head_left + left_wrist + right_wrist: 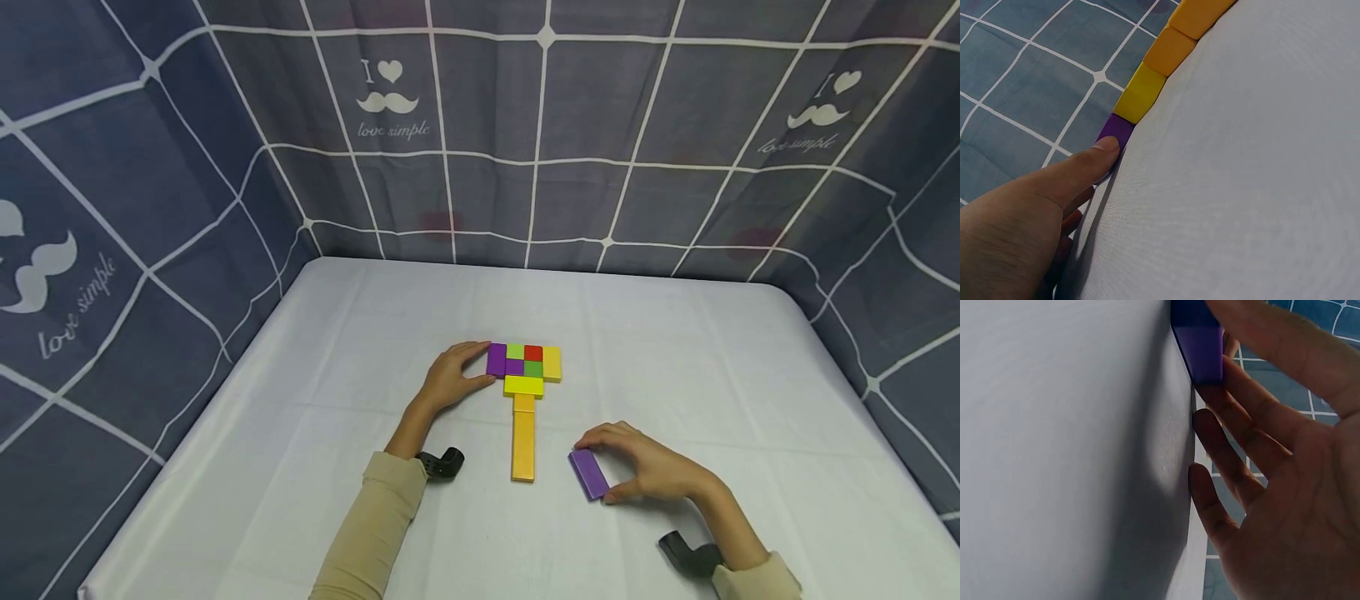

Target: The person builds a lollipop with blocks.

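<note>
Flat coloured blocks lie together on the white table. My left hand (455, 379) pinches the purple block (497, 360) at the arrangement's left end between thumb and fingers; the left wrist view shows the thumb on that purple block (1117, 127). Beside it sit small light green (515, 351), red (533, 352), purple (514, 367) and green (533, 368) blocks, then an upright yellow block (552, 364). Below them a yellow block (523, 386) lies crosswise, above a short orange block (524, 403) and a long one (523, 446). My right hand (651, 464) grips a separate, tilted purple block (589, 474) by its ends.
A white cloth (660, 350) covers the table. Dark blue-grey curtains (487, 200) with white grid lines surround its back and sides. Each wrist carries a black camera mount, one on the left (442, 463) and one on the right (688, 556).
</note>
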### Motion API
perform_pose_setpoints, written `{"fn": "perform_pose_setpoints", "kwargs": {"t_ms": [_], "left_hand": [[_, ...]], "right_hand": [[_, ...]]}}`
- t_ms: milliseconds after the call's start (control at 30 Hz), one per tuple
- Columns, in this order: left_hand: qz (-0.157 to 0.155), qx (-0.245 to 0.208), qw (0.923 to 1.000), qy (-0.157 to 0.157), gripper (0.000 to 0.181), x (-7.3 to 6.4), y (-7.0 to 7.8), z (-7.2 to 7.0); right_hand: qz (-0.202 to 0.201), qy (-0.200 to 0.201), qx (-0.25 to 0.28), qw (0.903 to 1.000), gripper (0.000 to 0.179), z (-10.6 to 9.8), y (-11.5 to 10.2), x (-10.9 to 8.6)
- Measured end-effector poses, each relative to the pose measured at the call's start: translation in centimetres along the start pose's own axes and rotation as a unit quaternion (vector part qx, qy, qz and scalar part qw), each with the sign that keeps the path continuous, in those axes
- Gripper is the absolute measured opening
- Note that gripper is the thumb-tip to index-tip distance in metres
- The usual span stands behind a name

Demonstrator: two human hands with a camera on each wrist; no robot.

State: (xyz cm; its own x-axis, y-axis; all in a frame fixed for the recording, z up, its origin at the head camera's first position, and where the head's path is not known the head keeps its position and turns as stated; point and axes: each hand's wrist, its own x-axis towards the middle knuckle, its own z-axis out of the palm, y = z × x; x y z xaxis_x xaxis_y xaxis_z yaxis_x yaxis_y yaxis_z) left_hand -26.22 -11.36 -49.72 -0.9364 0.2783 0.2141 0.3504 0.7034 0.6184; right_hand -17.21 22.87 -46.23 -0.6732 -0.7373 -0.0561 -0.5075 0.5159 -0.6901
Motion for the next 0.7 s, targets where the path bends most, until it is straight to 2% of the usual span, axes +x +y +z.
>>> {"fn": "perform_pose_setpoints", "kwargs": {"t_ms": [133, 300, 533, 700], "left_hand": [[0.006, -0.001, 1.0, -0.002, 0.063, -0.1, 0.0, 0.0], [0.003, -0.001, 1.0, -0.002, 0.063, 0.0, 0.1, 0.0], [0.005, 0.002, 1.0, -0.001, 0.063, -0.1, 0.1, 0.0], [0.004, 0.003, 1.0, 0.001, 0.063, 0.0, -0.1, 0.0]], "right_hand": [[0.017, 0.03, -0.004, 0.9994, 0.062, 0.1, 0.0, 0.4], [0.033, 0.087, -0.024, 0.9954, 0.062, 0.5, 0.1, 1.0], [0.062, 0.189, -0.052, 0.9787, 0.063, 1.0, 0.3, 1.7], [0.079, 0.203, -0.06, 0.9743, 0.068, 1.1, 0.4, 1.8]]}}
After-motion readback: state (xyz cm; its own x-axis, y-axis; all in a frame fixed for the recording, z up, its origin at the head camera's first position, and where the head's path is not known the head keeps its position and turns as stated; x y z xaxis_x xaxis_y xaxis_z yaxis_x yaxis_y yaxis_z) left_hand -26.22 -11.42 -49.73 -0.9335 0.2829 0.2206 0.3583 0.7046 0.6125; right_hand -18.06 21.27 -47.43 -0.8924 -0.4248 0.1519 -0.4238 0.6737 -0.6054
